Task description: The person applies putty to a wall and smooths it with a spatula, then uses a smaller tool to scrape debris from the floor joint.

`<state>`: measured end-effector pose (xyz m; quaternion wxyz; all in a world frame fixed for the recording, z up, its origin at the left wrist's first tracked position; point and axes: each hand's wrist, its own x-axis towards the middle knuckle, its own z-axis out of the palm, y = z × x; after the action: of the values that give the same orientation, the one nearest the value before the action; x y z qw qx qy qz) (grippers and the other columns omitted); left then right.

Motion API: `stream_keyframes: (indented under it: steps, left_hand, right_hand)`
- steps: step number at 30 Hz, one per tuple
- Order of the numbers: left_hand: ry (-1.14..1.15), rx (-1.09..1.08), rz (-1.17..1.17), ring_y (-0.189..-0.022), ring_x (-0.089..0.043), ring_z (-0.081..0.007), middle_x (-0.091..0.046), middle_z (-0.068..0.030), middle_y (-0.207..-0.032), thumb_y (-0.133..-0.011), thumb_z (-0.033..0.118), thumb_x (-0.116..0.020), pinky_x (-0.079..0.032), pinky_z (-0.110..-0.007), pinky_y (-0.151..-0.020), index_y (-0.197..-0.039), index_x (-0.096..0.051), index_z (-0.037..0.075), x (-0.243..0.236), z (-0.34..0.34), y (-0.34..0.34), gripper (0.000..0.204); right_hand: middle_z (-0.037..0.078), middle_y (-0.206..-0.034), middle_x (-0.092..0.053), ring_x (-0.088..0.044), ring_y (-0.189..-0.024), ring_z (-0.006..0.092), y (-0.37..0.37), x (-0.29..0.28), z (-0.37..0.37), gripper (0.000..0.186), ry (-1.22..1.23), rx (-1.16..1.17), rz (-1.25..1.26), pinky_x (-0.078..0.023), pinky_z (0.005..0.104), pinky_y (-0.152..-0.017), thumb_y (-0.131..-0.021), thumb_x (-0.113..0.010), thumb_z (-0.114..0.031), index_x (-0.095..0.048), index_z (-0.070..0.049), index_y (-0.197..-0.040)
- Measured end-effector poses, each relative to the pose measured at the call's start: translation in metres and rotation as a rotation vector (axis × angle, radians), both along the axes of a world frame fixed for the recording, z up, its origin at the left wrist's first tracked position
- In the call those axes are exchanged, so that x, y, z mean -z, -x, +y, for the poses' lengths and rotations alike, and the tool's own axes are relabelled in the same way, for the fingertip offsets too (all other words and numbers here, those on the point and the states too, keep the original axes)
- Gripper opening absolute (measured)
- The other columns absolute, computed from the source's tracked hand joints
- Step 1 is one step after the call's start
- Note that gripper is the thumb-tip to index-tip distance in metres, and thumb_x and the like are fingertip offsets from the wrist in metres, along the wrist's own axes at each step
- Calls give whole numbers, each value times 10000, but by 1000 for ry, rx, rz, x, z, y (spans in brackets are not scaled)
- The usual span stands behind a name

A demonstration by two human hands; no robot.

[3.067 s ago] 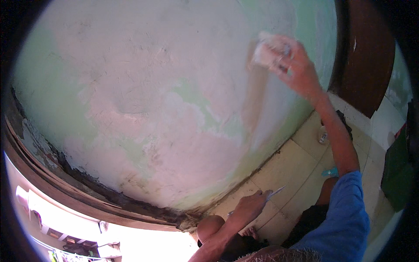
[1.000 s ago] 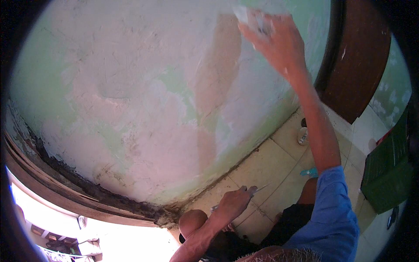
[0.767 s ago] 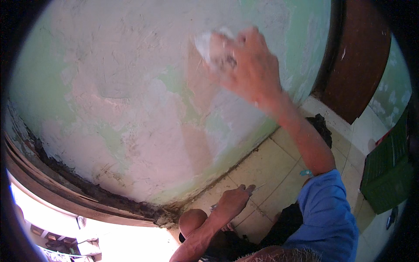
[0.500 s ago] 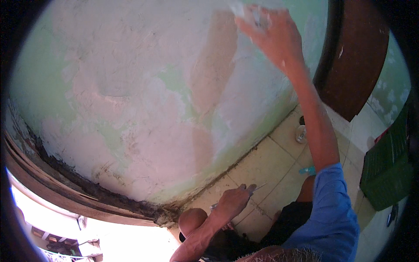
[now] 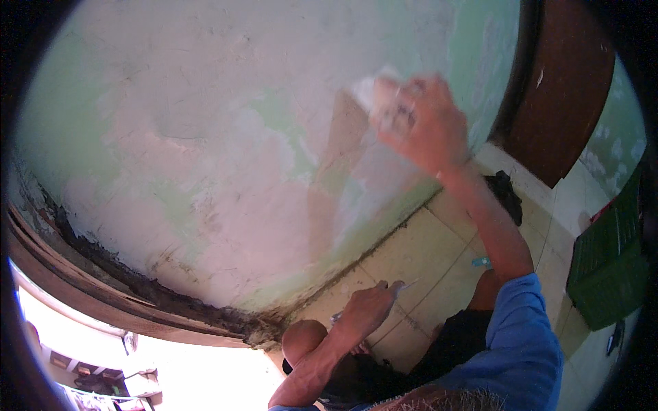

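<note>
My right hand point(image 5: 418, 120), blurred by motion, grips a crumpled white pad point(image 5: 370, 92) against the patchy pink and pale-green wall point(image 5: 205, 171); whether it is paper or cloth I cannot tell. Lower down, my left hand point(image 5: 370, 308) is closed on a thin scraper-like metal tool point(image 5: 404, 286), pointing rightward above the cream tiled floor point(image 5: 439, 253). My left forearm rests by my bent knee point(image 5: 303, 337). The wall's base along the left and bottom shows dark, crumbling edging point(image 5: 253, 325).
A dark wooden door point(image 5: 558, 89) stands at the upper right. A green crate point(image 5: 603, 267) sits at the right. A black bundle point(image 5: 504, 195) and a turquoise object point(image 5: 480, 262) lie on the floor beside my right arm. Bright daylight shows through an opening at lower left.
My right hand has swept up and down the wall; since half a second ago it has moved downward with the pad. My left hand has barely shifted.
</note>
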<state>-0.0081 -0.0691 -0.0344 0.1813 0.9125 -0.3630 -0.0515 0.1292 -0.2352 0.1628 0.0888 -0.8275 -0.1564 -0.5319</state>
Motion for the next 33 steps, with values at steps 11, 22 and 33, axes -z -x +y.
stream_keyframes:
  steps: [11,22,33]
  left_hand:
    - [-87,-23,54,-792,-663,-359,-602,-193,-944,-867,38,-516,-527,-475,-643,-1289,-501,63,3,7,-6,423]
    - [-58,-36,102,-792,-654,-361,-601,-192,-914,-874,51,-523,-523,-476,-645,-1312,-498,61,-3,9,-8,439]
    - [-95,-7,123,-817,-658,-372,-592,-191,-935,-864,23,-514,-527,-474,-641,-1306,-499,78,4,9,-12,446]
  right_hand:
    - [125,-1169,-568,-582,-1019,301,20,12,19,456,42,-217,193,-525,397,-824,-762,-775,-358,-684,-156,-1161]
    - [115,-1267,-510,-550,-1094,286,-74,-56,-16,487,164,-293,-351,-511,362,-879,-838,-740,-194,-627,-186,-1311]
    - [161,-1196,-522,-589,-1003,234,-48,-58,-28,465,-430,-318,31,-517,363,-841,-884,-695,-330,-621,-188,-1320]
